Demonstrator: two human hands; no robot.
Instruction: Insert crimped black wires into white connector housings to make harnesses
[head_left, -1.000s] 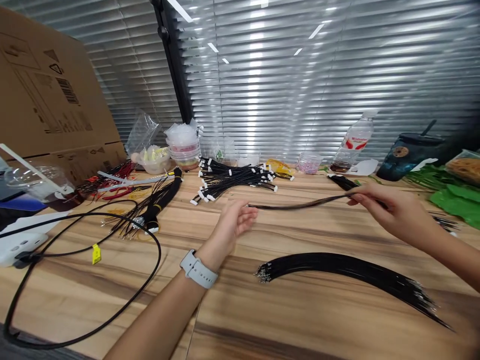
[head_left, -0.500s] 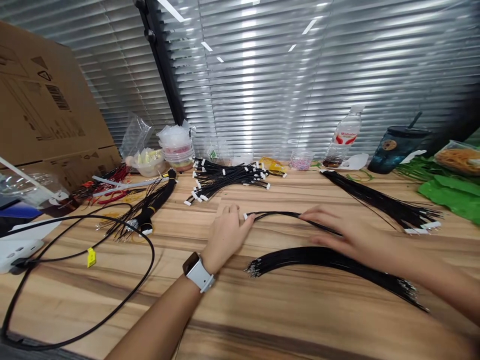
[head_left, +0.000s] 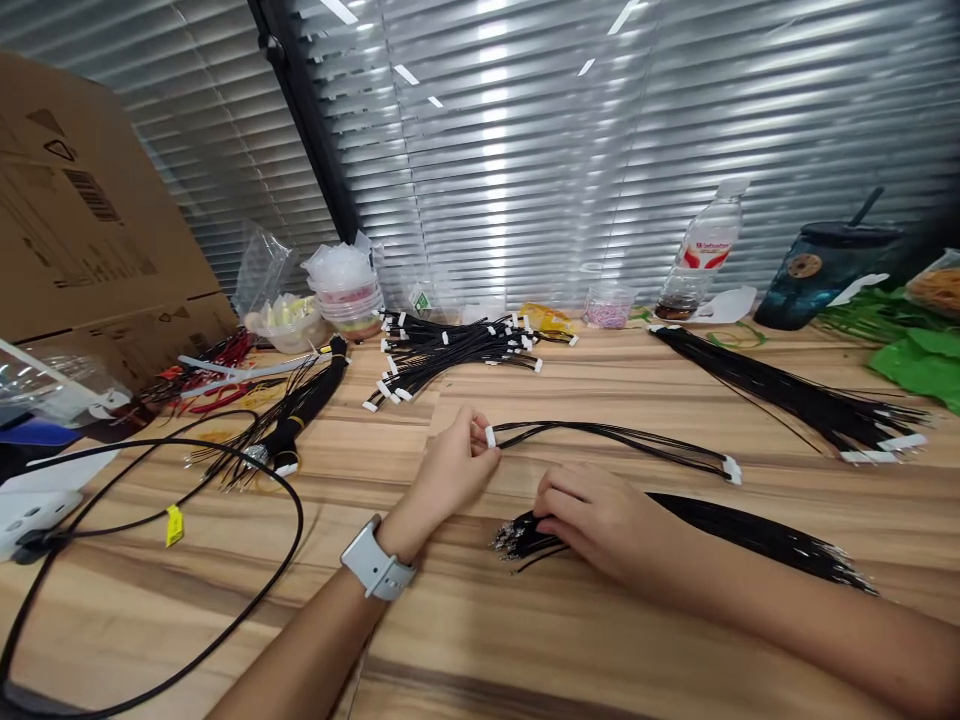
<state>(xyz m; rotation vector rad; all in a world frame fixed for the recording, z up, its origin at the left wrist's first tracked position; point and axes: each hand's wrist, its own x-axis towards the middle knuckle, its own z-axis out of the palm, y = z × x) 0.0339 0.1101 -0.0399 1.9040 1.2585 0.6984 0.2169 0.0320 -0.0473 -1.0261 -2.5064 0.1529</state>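
Note:
My left hand [head_left: 450, 470], with a white watch on the wrist, pinches the white connector at the left end of a thin black wire harness [head_left: 615, 440] that lies across the wooden table [head_left: 525, 620]. My right hand [head_left: 592, 515] rests on the near end of a loose bundle of black wires [head_left: 750, 535] with bare metal tips, its fingers curled over the strands close to the tips.
A pile of finished black harnesses [head_left: 450, 355] lies behind, another bundle [head_left: 795, 400] at right. A tied black bundle [head_left: 300, 410], a looped cable [head_left: 150, 560] and a cardboard box [head_left: 82, 220] stand at left. A water bottle [head_left: 701, 255], dark cup [head_left: 825, 270] and green sheets [head_left: 915, 360] sit at the back right.
My right hand let go of the harness it had carried from the right, then moved down onto the tips of the loose wire bundle. My left hand closed on the harness's white connector.

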